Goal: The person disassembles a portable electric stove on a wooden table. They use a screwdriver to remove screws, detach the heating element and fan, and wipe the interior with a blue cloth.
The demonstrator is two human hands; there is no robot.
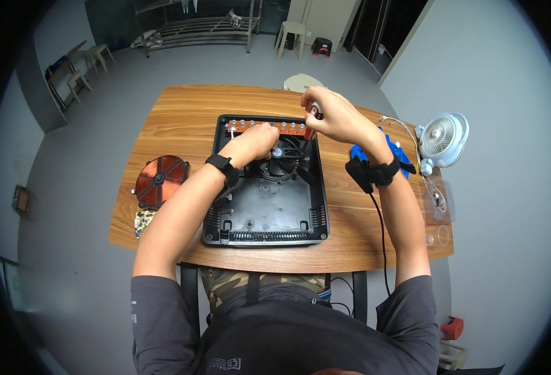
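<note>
A black open housing [266, 203], like the base of an induction cooker, lies on the table in front of me. Across its far end runs an orange circuit board [294, 128] with small round parts along it. Below the board sits a black cooling fan [281, 167]. My left hand [258, 141] is closed over the board and the fan's upper edge; its fingertips are partly hidden. My right hand [333, 114] grips a red screwdriver [310, 132] upright, handle up, at the housing's far right corner. Its tip is not clear to see.
To the left lie a round copper coil [161, 181] and a small circuit board [143, 223]. A blue cloth [395, 150] lies under my right wrist. At the right edge stand a light-blue fan [441, 140] and clear plastic containers [438, 203]. A black cable [383, 237] hangs from my right wrist.
</note>
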